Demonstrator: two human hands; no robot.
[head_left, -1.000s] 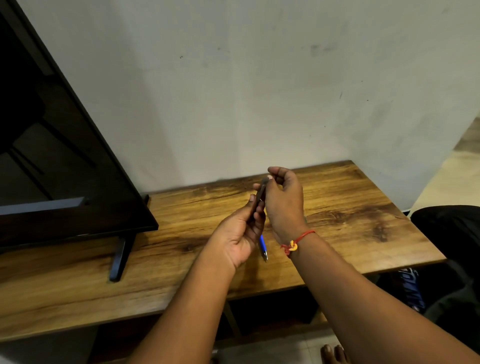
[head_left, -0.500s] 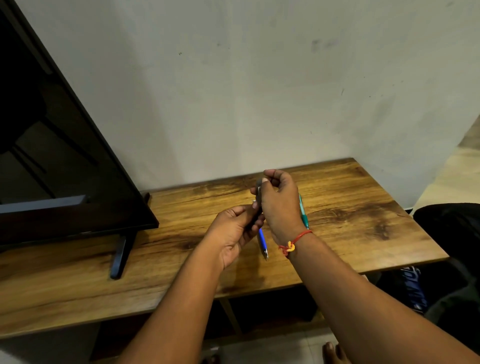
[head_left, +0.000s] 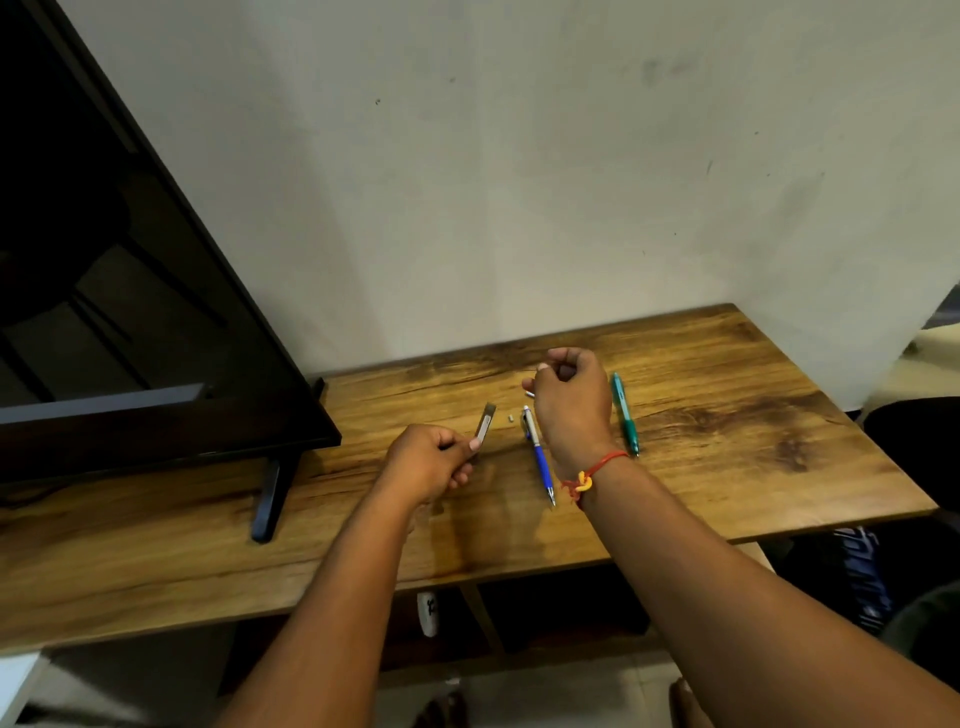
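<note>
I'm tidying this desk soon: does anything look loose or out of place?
Yes: a tiny pale bit lies loose on the table, between the grey piece the left hand holds and the blue pen. It looks like a stray part, easily lost.

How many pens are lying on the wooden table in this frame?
2. The blue-and-white pen lies just left of the right hand; the slim green pen lies right of it. Another could be hidden under that hand.
</note>
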